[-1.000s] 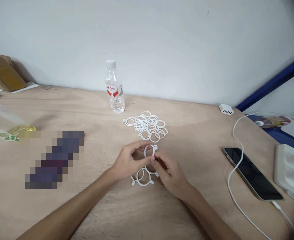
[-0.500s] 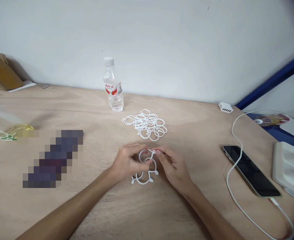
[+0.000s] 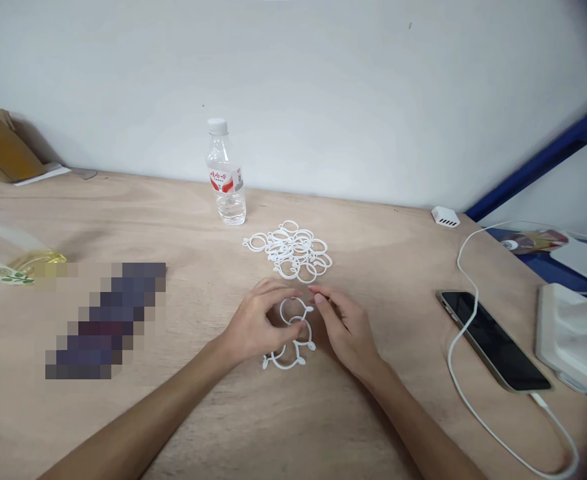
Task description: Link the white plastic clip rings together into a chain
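A short chain of white plastic rings (image 3: 287, 367) with small tabs lies on the wooden table between my hands. My left hand (image 3: 258, 320) curves around the upper ring, its index finger above the ring's top edge and its thumb over the lower edge. Thumb and fingers are spread wide; the thumb seems to touch the rings. Just right of the upper ring's tab is my right hand (image 3: 346, 327), with its thumb and index fingertips slightly apart and nothing visible between them. Beyond both hands sits a pile of similar white rings (image 3: 298, 250).
A clear water bottle (image 3: 226, 177) stands behind the pile. To the right are a phone (image 3: 493, 340) with a white cable (image 3: 450, 360) and a white power strip (image 3: 568, 333). Leftward are a blurred dark item (image 3: 106, 320), a clear plastic package (image 3: 18, 253) and a cardboard box (image 3: 8, 147).
My right fingertips have let go of the upper ring's tab and moved slightly up and away. The upper ring has dropped a little, and my left fingers have spread.
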`<state>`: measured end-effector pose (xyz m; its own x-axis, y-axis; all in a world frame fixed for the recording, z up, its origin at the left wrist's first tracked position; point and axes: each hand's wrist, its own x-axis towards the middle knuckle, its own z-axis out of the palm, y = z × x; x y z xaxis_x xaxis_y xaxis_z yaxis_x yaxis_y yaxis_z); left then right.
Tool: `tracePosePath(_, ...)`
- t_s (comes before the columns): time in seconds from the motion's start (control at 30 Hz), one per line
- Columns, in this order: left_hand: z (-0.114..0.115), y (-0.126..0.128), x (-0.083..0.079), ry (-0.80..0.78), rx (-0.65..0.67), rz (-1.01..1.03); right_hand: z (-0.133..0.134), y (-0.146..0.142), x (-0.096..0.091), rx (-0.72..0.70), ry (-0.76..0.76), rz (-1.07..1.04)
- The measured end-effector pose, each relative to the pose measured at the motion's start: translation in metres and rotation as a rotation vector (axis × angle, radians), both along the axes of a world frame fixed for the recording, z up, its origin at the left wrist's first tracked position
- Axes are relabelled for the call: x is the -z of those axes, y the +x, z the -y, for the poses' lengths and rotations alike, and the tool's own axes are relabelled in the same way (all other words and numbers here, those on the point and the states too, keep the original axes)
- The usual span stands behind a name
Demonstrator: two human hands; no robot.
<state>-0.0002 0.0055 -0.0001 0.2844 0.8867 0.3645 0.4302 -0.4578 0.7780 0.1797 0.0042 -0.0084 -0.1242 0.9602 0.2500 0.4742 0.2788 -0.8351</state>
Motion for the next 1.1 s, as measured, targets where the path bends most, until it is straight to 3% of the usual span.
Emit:
tracePosePath(0.13, 0.002, -0.001, -0.002, 0.049, 0.046, -0.133, -0.012, 0.005, 0.003, 0.009, 0.023, 0.214)
tracePosePath(0.27, 0.002, -0.002, -0.002, 0.052, 0.027, -0.15, -0.016, 0.005, 0.002, -0.026, -0.012, 0.3)
tracePosePath(0.57, -0.004, 0.0, -0.003, 0.013, 0.075, -0.23, -0.015, 0.004, 0.006, -0.031, 0.033, 0.314)
tracePosePath(0.7, -0.004, 0.001, -0.004, -0.025, 0.026, -0.263, -0.011, 0.006, 0.002, -0.043, 0.047, 0.294)
tracePosePath(0.9, -0.004, 0.0, 0.0, -0.129, -0.029, -0.138, 0.001, -0.001, -0.009, -0.164, 0.028, 0.229)
tracePosePath(1.1, -0.002, -0.002, 0.002, -0.162, -0.04, 0.071, 0.01, -0.014, -0.012, -0.268, 0.101, 0.179)
